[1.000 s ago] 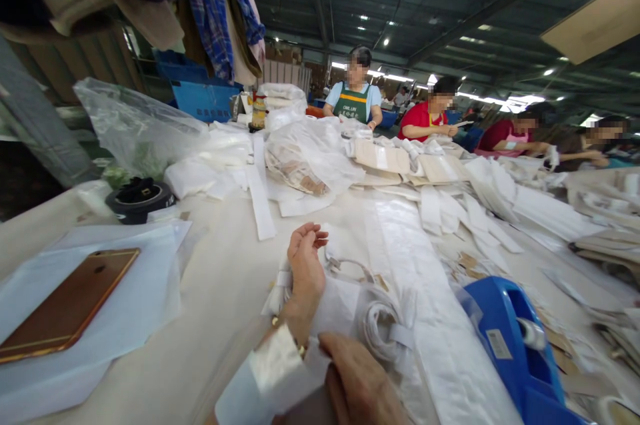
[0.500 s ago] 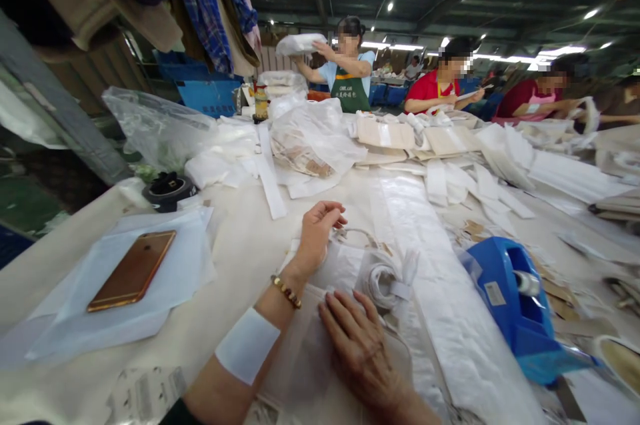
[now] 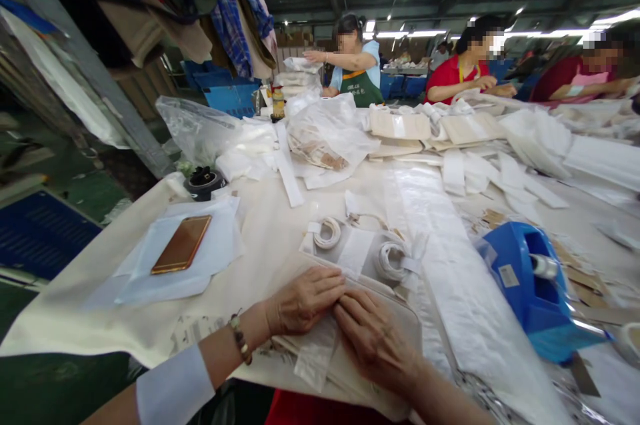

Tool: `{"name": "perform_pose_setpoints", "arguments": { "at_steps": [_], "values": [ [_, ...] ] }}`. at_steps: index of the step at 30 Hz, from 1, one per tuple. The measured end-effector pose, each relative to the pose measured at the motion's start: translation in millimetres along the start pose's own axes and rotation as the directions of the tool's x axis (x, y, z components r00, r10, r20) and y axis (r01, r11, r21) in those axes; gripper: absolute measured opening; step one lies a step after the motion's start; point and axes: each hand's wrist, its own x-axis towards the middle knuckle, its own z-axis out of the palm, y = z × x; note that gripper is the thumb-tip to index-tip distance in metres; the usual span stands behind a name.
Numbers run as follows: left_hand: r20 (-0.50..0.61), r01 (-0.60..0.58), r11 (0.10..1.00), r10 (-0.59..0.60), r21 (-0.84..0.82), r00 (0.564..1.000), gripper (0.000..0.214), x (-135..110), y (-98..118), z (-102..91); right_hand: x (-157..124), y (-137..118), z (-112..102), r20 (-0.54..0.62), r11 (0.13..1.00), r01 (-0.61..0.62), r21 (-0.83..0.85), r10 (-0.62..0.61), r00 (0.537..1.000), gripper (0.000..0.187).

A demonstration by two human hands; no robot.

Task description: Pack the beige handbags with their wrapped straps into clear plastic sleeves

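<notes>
A cream bag (image 3: 413, 318) lies flat at the near edge of the table under my hands. Toward its far end sit two rolled white straps (image 3: 327, 233), each bound with a white strip, and a white paper band (image 3: 354, 253) lies between them. My left hand (image 3: 307, 298) reaches in from the left, its fingers bent together over the bag. Against its fingertips, my right hand (image 3: 375, 335) rests on the bag with fingers curled. Whatever the fingertips pinch is hidden. A translucent sheet (image 3: 317, 353) hangs below the meeting hands.
A phone (image 3: 181, 245) rests on pale sheets (image 3: 220, 228) at left, near a black round container (image 3: 204, 185). A blue tape dispenser (image 3: 520, 278) stands at right beside a long white padded strip (image 3: 450, 265). Plastic-wrapped goods (image 3: 325, 135) lie farther back; several people work beyond.
My left hand has come back from the bag's far end to meet my right hand, uncovering the left rolled strap. My right hand's fingers have curled. The view has shifted.
</notes>
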Motion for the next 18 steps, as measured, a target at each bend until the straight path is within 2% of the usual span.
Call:
{"name": "perform_pose_setpoints", "arguments": {
  "at_steps": [2, 3, 4, 5, 6, 7, 8, 9, 10, 11, 12, 14, 16, 18],
  "values": [
    [0.052, -0.036, 0.999, 0.034, 0.038, 0.998, 0.049, -2.1, 0.6, -3.3, -23.9, -5.6, -10.0, -0.043, 0.999, -0.024, -0.043, 0.022, 0.999, 0.042],
    [0.075, -0.044, 0.997, 0.039, 0.057, 0.996, 0.048, -3.3, 1.2, -4.3, -38.4, -8.1, -14.2, -0.093, 0.993, -0.075, -0.094, 0.067, 0.993, 0.047],
    [0.093, -0.046, 0.996, 0.039, 0.072, 0.995, 0.047, -4.5, 1.9, -5.0, -52.9, -10.6, -17.4, -0.157, 0.976, -0.169, -0.138, 0.146, 0.977, 0.049],
    [0.105, -0.045, 0.995, 0.036, 0.085, 0.994, 0.046, -5.4, 2.6, -5.3, -65.8, -13.0, -19.4, -0.23, 0.942, -0.306, -0.139, 0.269, 0.935, 0.049],
    [0.113, -0.044, 0.995, 0.033, 0.093, 0.993, 0.046, -5.9, 3.3, -5.4, -76.1, -15.4, -20.2, -0.29, 0.884, -0.459, -0.085, 0.419, 0.86, 0.05],
    [0.117, -0.044, 0.994, 0.032, 0.098, 0.993, 0.046, -6.1, 4.0, -5.6, -82.9, -17.7, -19.9, -0.308, 0.792, -0.61, 0.026, 0.587, 0.749, 0.053],
    [0.116, -0.046, 0.994, 0.034, 0.102, 0.993, 0.047, -6.1, 4.7, -6.0, -86.1, -19.7, -18.8, -0.275, 0.664, -0.727, 0.173, 0.742, 0.612, 0.056],
    [0.112, -0.05, 0.994, 0.038, 0.102, 0.993, 0.047, -6.0, 5.5, -6.9, -86.0, -21.1, -17.4, -0.195, 0.514, -0.793, 0.328, 0.858, 0.475, 0.06],
    [0.11, -0.053, 0.993, 0.042, 0.102, 0.993, 0.047, -6.0, 6.6, -8.2, -83.5, -21.7, -16.2, -0.095, 0.361, -0.805, 0.471, 0.928, 0.361, 0.064],
    [0.117, -0.054, 0.993, 0.042, 0.101, 0.992, 0.047, -6.2, 8.0, -9.8, -79.4, -21.0, -15.7, 0.002, 0.234, -0.775, 0.587, 0.957, 0.291, 0.068],
    [0.129, -0.053, 0.993, 0.039, 0.102, 0.991, 0.047, -6.6, 9.5, -11.6, -74.5, -18.8, -16.0, 0.085, 0.138, -0.725, 0.675, 0.961, 0.262, 0.07],
    [0.169, -0.042, 0.992, 0.022, 0.116, 0.985, 0.048, -7.3, 12.2, -14.1, -64.5, -9.3, -19.5, 0.184, 0.034, -0.627, 0.778, 0.943, 0.279, 0.072],
    [0.195, -0.022, 0.988, -0.008, 0.151, 0.981, 0.051, -6.4, 12.3, -13.3, -54.3, 7.7, -24.5, 0.234, -0.009, -0.59, 0.808, 0.923, 0.306, 0.069],
    [0.185, 0.001, 0.979, -0.04, 0.203, 0.982, 0.053, -2.1, 7.8, -8.1, -42.1, 31.7, -27.2, 0.214, 0.031, -0.599, 0.8, 0.918, 0.334, 0.064]
  ]
}}
